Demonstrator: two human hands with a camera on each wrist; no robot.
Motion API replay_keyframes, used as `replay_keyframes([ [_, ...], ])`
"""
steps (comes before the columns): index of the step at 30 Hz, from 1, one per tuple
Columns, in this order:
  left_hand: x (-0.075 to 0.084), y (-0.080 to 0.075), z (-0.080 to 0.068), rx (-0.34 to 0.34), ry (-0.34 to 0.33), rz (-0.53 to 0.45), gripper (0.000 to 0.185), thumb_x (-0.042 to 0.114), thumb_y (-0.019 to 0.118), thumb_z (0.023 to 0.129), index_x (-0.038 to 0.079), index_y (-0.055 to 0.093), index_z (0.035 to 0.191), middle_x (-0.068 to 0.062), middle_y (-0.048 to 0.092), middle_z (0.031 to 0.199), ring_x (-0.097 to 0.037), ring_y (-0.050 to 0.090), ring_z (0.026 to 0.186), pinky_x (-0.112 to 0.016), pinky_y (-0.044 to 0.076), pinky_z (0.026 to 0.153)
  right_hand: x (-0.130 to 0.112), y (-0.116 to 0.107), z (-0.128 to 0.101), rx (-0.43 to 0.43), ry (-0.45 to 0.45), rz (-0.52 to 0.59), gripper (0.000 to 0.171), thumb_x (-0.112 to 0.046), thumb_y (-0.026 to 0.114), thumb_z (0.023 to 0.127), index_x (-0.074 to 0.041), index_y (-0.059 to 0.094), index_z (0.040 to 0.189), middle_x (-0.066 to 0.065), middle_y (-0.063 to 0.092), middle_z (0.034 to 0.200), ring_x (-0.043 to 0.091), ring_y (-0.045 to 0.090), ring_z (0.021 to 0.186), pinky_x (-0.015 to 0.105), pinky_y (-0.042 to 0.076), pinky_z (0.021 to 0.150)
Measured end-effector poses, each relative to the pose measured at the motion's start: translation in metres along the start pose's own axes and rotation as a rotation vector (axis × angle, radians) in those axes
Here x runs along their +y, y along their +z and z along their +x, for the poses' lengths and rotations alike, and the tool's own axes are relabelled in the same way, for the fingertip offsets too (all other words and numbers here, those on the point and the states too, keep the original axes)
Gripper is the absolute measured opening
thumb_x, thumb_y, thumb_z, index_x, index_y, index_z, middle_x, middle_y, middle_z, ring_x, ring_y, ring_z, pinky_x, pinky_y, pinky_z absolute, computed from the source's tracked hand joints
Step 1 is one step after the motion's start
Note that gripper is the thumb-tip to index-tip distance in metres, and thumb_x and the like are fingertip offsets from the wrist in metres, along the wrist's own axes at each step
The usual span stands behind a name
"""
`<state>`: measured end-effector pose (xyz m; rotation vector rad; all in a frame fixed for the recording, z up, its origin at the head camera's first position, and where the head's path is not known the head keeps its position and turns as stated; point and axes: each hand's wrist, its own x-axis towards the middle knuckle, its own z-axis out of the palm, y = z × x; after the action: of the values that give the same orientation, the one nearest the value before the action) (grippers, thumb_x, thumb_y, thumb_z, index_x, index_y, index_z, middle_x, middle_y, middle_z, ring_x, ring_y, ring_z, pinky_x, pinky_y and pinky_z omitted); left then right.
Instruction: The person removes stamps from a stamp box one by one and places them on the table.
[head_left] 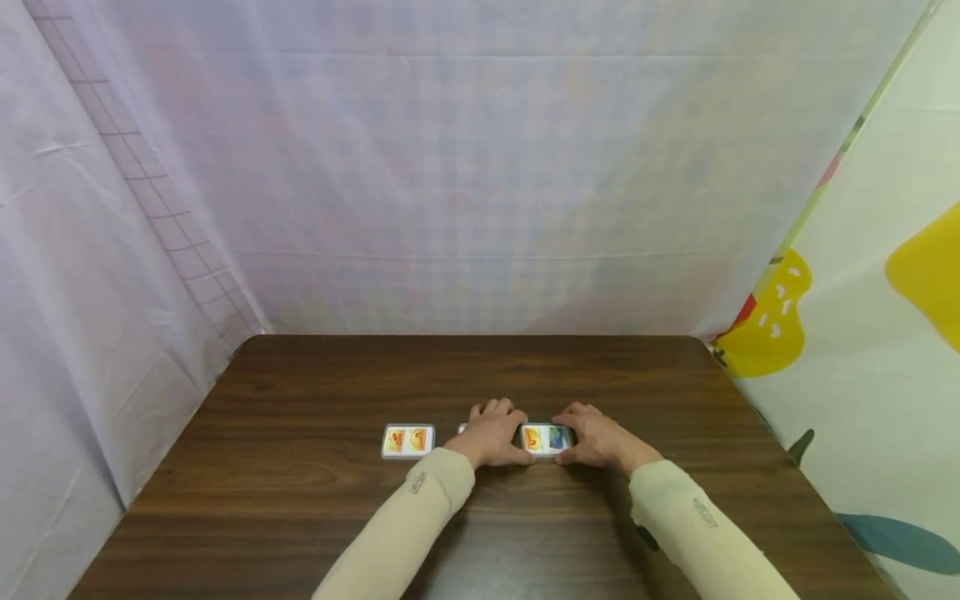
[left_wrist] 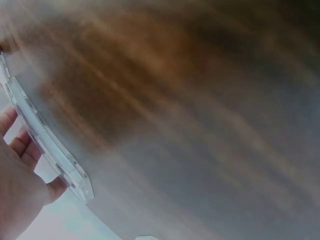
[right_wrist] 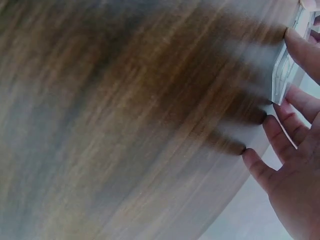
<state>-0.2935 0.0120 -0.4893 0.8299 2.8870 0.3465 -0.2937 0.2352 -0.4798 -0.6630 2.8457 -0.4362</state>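
Three clear plastic cases with picture cards line up across the brown table. My left hand (head_left: 495, 435) and right hand (head_left: 600, 437) face each other at the right-hand case (head_left: 546, 439), which shows an orange picture and a blue-green one. Each hand pinches an end of it, thumb at the near edge and index finger at the far edge. In the right wrist view, the right thumb (right_wrist: 302, 50) lies along the case, while other fingertips (right_wrist: 257, 162) touch the tabletop. The middle case (left_wrist: 50, 140) sits mostly under my left hand, its pictures hidden in the head view.
Left of the hands lies the third case (head_left: 408, 441), with two orange-yellow pictures. The wood-grain table (head_left: 315, 517) ends at a pale curtain (head_left: 480, 167) behind. A white patterned cloth (head_left: 862, 333) hangs along the right side.
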Motion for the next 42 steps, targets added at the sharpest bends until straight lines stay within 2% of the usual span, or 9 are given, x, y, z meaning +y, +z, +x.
replay_keyframes([
  [15,0.0005,0.0014,0.0015,0.0,-0.019,0.006,0.064,0.058,0.071,0.083,0.021,0.055,0.134,-0.002,0.047,0.131,-0.022,0.041,0.121,-0.049,0.032,0.104,0.0037,0.0,0.0032,0.01,-0.029,-0.004,0.059,-0.03,0.086,0.077,-0.005,0.064,0.126,0.01,0.056,0.117,0.027,0.052,0.106,0.048,0.046,0.09],
  [25,0.0001,0.0031,0.0033,0.001,-0.023,0.009,0.065,0.059,0.071,0.083,0.022,0.055,0.133,-0.002,0.048,0.132,-0.022,0.041,0.122,-0.051,0.03,0.106,0.0036,-0.001,0.0022,0.015,-0.048,0.01,0.057,-0.03,0.085,0.078,-0.004,0.065,0.124,0.009,0.057,0.116,0.026,0.053,0.104,0.047,0.046,0.09],
  [37,0.0003,0.0036,0.0043,-0.011,-0.029,-0.017,0.066,0.057,0.072,0.083,0.021,0.055,0.135,-0.003,0.047,0.133,-0.024,0.04,0.127,-0.056,0.024,0.111,0.0021,-0.0044,0.0004,-0.003,-0.034,0.051,0.056,-0.028,0.084,0.079,-0.005,0.064,0.125,0.008,0.056,0.118,0.026,0.052,0.105,0.048,0.045,0.09],
  [42,-0.0006,0.0051,0.0058,-0.017,-0.035,-0.025,0.066,0.057,0.072,0.083,0.021,0.055,0.136,-0.002,0.047,0.133,-0.024,0.039,0.128,-0.056,0.022,0.112,0.0037,-0.0041,0.0019,-0.01,-0.017,0.047,0.062,-0.029,0.086,0.076,-0.004,0.063,0.128,0.009,0.056,0.12,0.025,0.052,0.106,0.048,0.045,0.091],
])
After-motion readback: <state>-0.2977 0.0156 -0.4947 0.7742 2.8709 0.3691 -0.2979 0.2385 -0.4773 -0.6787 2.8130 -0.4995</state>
